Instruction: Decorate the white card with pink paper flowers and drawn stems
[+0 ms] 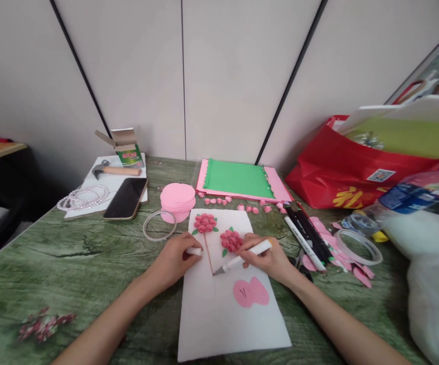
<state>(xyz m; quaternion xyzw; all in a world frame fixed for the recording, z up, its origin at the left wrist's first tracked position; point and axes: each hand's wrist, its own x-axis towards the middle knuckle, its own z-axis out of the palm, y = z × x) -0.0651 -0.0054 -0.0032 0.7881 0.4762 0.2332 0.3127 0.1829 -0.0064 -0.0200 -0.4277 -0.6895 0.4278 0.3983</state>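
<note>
A white sheet of paper [204, 324] lies in front of me with two clusters of pink paper roses, one at the upper left [205, 223] and one to its right [230, 241], both edged with green leaves. My right hand [267, 258] grips a white marker [238, 261], its tip at the lower end of a brown stem line [208, 253] below the left cluster. My left hand [175, 258] pinches a white marker cap [194, 251] at the sheet's left edge. Lower on the sheet rests a pink paper piece [251, 292] with dark pen strokes.
Behind the sheet are loose paper rosebuds [255, 209] and green paper [238, 178]. To the left lie a tape roll [159, 225], pink circles [177, 197], a phone [126, 198] and a hammer [116, 170]. Markers [305, 243], a red bag [329, 167] and a bottle [417, 192] occupy the right.
</note>
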